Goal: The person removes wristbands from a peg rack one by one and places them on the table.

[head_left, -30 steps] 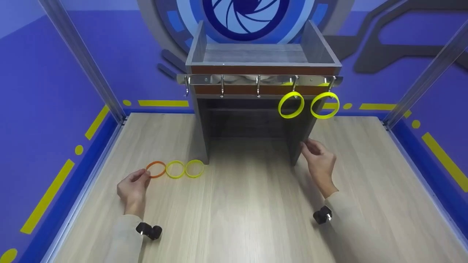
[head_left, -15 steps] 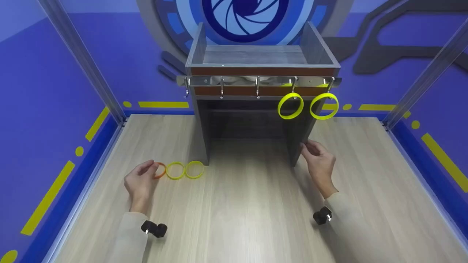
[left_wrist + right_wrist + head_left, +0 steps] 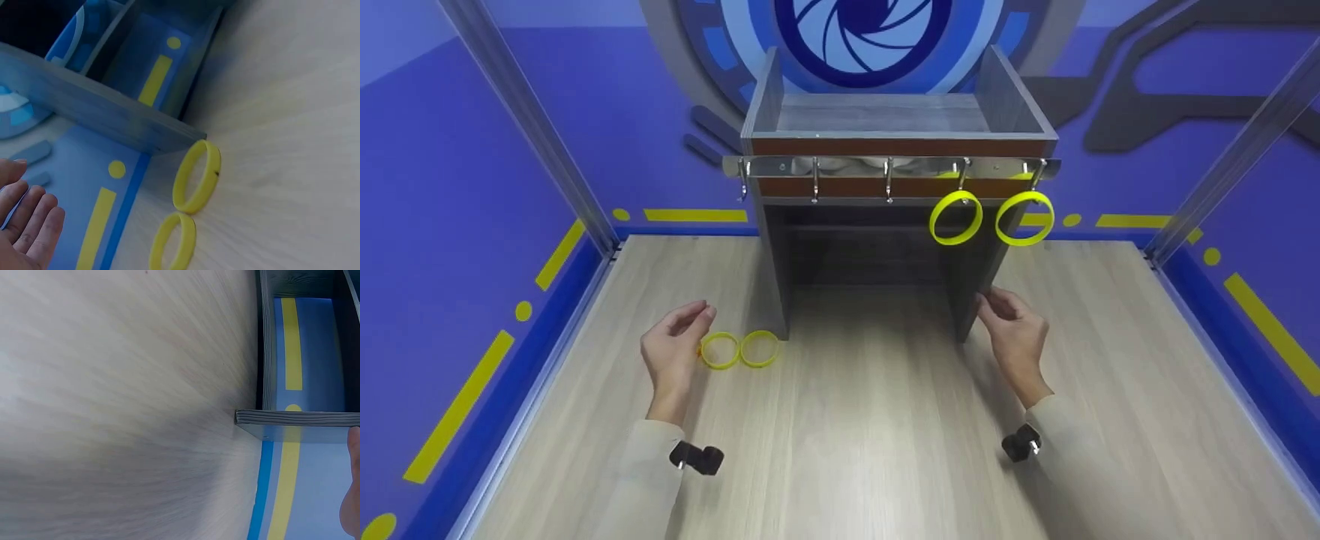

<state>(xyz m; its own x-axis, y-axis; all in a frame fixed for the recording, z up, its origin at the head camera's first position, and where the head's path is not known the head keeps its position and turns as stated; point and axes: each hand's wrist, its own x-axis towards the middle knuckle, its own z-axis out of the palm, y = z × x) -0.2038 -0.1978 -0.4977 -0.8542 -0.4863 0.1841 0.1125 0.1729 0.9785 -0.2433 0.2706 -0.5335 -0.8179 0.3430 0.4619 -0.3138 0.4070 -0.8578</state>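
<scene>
In the head view my left hand (image 3: 673, 345) is over the table beside two yellow rings, its fingers loosely bent. The left wrist view shows that hand's fingers (image 3: 39, 225) with nothing between them. The nearer-to-hand yellow ring (image 3: 720, 351) and another yellow ring (image 3: 760, 349) lie side by side by the shelf's left panel. An orange ring (image 3: 700, 351) is mostly hidden behind the left hand; only a sliver shows. My right hand (image 3: 1015, 330) touches the outer side of the grey wooden shelf (image 3: 772, 255) low on its right panel, fingers loosely bent. Its thumb (image 3: 354, 444) shows in the right wrist view.
A metal hook rail (image 3: 851, 165) runs across the shelf's front. From its two right hooks hang a yellow ring (image 3: 933, 225) and a second yellow ring (image 3: 1000, 225). Blue printed walls (image 3: 450, 225) enclose the wooden table (image 3: 870, 435).
My left hand has moved right and away from me, from the orange ring's left edge to over it, covering most of it. The rings stay put. My right hand remains at the shelf panel.
</scene>
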